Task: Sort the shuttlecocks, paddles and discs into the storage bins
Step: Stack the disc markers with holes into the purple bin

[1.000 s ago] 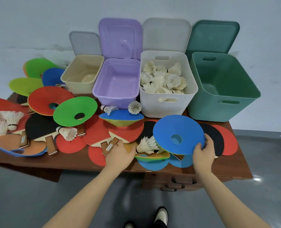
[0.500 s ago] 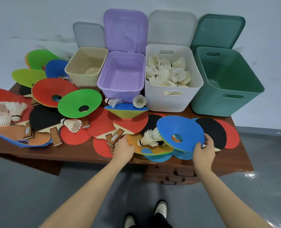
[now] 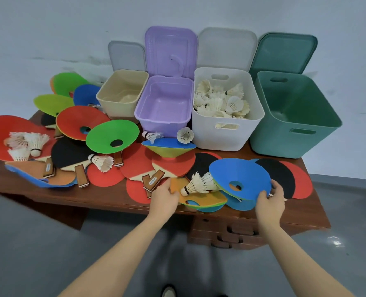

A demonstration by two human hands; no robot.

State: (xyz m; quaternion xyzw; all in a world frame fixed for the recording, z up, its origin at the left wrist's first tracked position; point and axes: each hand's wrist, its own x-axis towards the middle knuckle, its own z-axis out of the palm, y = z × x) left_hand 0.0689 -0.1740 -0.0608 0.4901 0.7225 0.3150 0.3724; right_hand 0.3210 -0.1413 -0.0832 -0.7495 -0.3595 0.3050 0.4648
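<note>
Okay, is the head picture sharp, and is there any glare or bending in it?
Head view: mostly sharp, slightly soft at the hands; wide-angle bending splays the green bin and table edge outward; soft even light, one small glare spot on the floor at right.

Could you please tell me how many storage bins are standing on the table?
4, in a row along the back: cream bin leftmost, purple bin, white bin, green bin rightmost.

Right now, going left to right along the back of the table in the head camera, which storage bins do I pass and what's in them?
Cream bin, contents unclear → purple bin, nothing visible inside → white bin, full of shuttlecocks → green bin, nothing visible inside. Each has its lid propped open behind it.
</note>
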